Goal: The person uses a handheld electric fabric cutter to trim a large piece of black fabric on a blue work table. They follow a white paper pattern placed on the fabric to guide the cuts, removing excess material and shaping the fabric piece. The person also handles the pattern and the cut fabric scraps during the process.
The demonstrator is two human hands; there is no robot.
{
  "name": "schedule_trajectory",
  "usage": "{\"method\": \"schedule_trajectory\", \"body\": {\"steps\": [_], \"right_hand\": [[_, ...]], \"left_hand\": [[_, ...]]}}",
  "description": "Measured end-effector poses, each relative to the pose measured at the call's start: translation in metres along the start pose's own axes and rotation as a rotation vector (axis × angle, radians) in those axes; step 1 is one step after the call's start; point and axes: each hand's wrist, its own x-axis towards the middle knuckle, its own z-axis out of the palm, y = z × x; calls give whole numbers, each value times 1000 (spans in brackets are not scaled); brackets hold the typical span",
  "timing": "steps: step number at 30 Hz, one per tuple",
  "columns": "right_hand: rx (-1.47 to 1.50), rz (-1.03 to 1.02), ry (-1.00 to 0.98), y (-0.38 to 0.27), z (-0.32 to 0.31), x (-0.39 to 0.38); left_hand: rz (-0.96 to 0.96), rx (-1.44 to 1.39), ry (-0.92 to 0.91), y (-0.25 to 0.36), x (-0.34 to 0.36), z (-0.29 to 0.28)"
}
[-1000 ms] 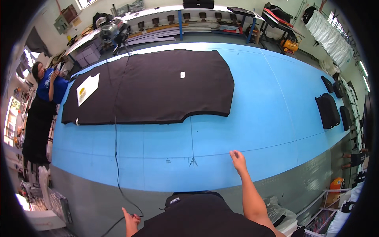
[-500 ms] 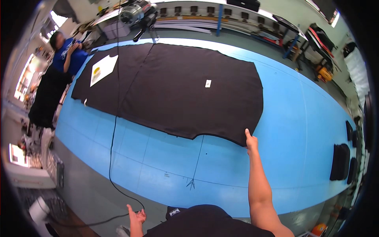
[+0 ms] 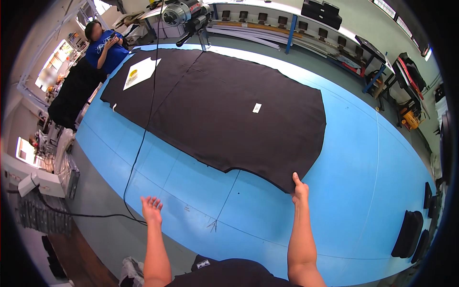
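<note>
A large cut stack of black fabric (image 3: 215, 119) lies flat across the blue table (image 3: 349, 201). My right hand (image 3: 300, 190) is closed on its near right corner, thumb on top and the fingers hidden beneath. My left hand (image 3: 152, 209) is raised over the table's near edge, holding nothing, fingers apart. A small white label (image 3: 256, 108) rests on the fabric's right half. Toward the far left, a white paper pattern piece (image 3: 147, 68) lies on the fabric with a yellow ring-shaped roll (image 3: 133, 74) on it.
A black cable (image 3: 137, 158) hangs across the fabric and table, left of my left hand. A motor-like machine (image 3: 189, 19) stands at the far edge. At the far left, a person in a blue shirt (image 3: 112, 55) holds a phone. Black pads (image 3: 408, 234) lie on the right.
My left hand has risen and moved forward to above the table's edge. My right hand still grips the fabric corner, now slightly nearer. The view has shifted.
</note>
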Motion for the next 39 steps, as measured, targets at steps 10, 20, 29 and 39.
{"method": "schedule_trajectory", "body": {"steps": [10, 20, 29, 39], "right_hand": [[42, -110, -36, 9, -1, 1], [-28, -120, -50, -11, -77, 18], [-124, -141, -47, -31, -195, 3], [-136, -196, 48, -39, -282, 9]], "left_hand": [[339, 432, -66, 1, 121, 153], [817, 995, -275, 69, 233, 253], [153, 566, -1054, 16, 207, 323], [77, 529, -1114, -28, 129, 373]]}}
